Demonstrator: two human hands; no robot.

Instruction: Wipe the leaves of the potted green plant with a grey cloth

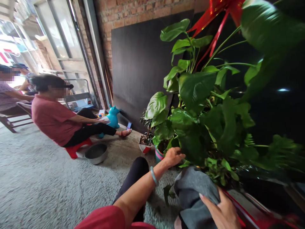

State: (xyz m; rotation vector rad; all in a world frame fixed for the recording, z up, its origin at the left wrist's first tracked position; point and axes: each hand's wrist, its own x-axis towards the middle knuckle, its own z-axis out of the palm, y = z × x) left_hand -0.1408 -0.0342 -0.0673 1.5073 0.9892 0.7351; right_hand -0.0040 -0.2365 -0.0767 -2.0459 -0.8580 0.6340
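Note:
My left hand (173, 156) reaches out, a green bangle on its wrist, and its fingers pinch a dark green leaf (190, 144) low on a big potted plant (205, 105). My right hand (222, 211) is at the bottom right, gripping a bunched grey cloth (194, 194) held just below the foliage. The plant's large glossy leaves fill the middle and right of the view. A red ribbon (215, 12) hangs at its top. The plant's own pot is hidden behind leaves and cloth.
Two small pots (145, 148) (159, 155) stand on the concrete floor left of my hand. A person in a red shirt (53, 117) sits on a red stool beside a metal basin (96, 153) and a blue toy (113, 117). A dark board (140, 63) leans on the brick wall.

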